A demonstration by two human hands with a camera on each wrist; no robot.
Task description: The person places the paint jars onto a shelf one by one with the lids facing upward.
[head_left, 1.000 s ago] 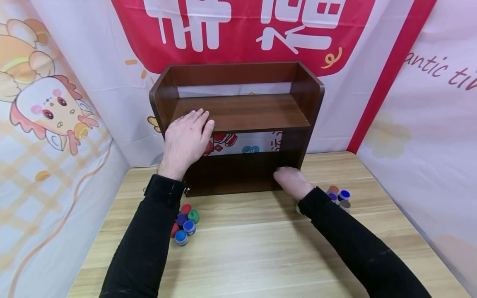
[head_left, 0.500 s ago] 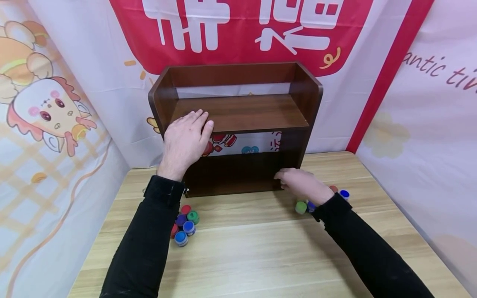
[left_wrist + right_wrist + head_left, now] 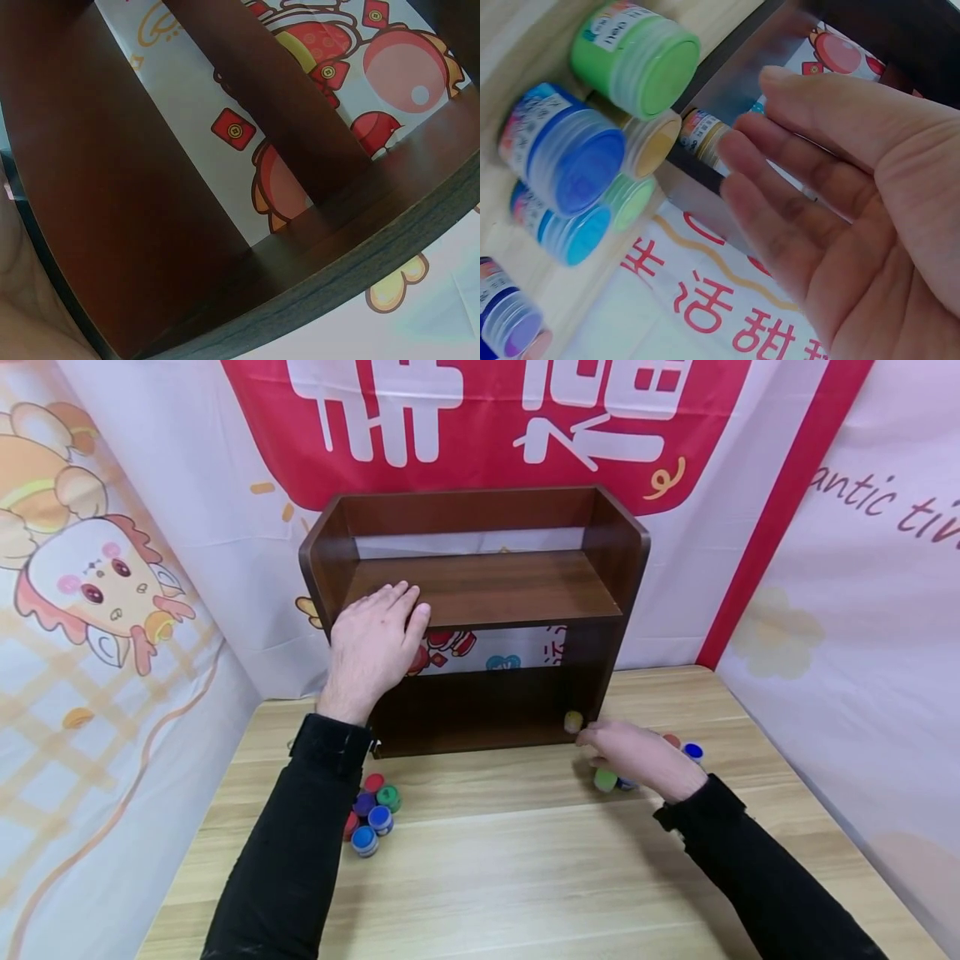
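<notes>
A dark brown two-tier wooden shelf (image 3: 487, 589) stands at the back of the table. My left hand (image 3: 372, 643) rests on the left end of its upper board, fingers straight; in the left wrist view only a bit of palm (image 3: 26, 285) shows. In the lower compartment, by the right side wall, stands a small paint jar with a yellowish lid (image 3: 573, 722). Just in front of it is my right hand (image 3: 637, 756), holding nothing, its fingers loosely bent and apart from the jar. The right wrist view shows that jar (image 3: 703, 135) beyond my fingertips.
Beside and beneath my right hand stand several paint jars, among them a green jar (image 3: 604, 780) and a blue-lidded jar (image 3: 693, 752). Another cluster, with a blue jar (image 3: 365, 839) in front, sits by my left sleeve. Printed cloth (image 3: 840, 577) hangs around the table (image 3: 510, 877).
My right hand has drawn back from the lower compartment towards the right, leaving the yellowish-lidded paint jar standing there in view. My left hand has stayed in place.
</notes>
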